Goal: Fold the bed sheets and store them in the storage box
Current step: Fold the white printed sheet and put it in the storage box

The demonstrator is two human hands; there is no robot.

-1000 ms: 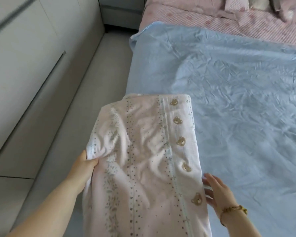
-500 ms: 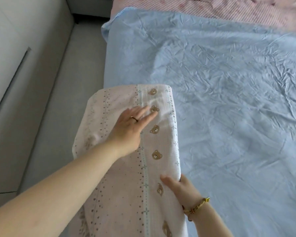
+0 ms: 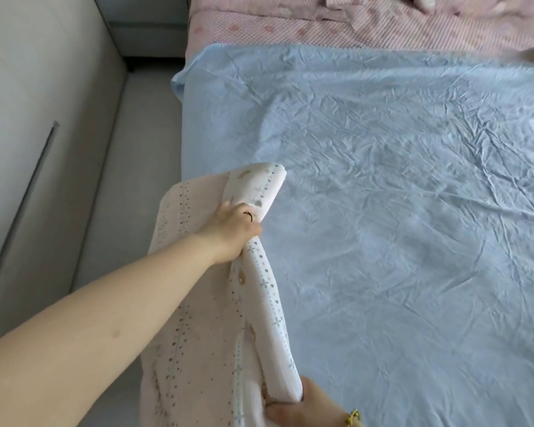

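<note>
A folded pink sheet (image 3: 198,318) with dotted stripes and small bear prints hangs over the left edge of the bed. My left hand (image 3: 232,229) grips its right edge partway up, bunching the cloth. My right hand (image 3: 302,408) holds the same edge at the bottom of the view, fingers curled round the fold. A wrinkled light blue sheet (image 3: 383,211) lies spread flat over the bed to the right. No storage box is in view.
Pink patterned bedding (image 3: 321,29) lies at the head of the bed. A grey floor strip (image 3: 130,180) runs between the bed and a white wardrobe (image 3: 28,103) on the left.
My left hand went from holding the sheet's left side, to lying flat on top, to gripping its right edge. The right edge is now lifted and bunched.
</note>
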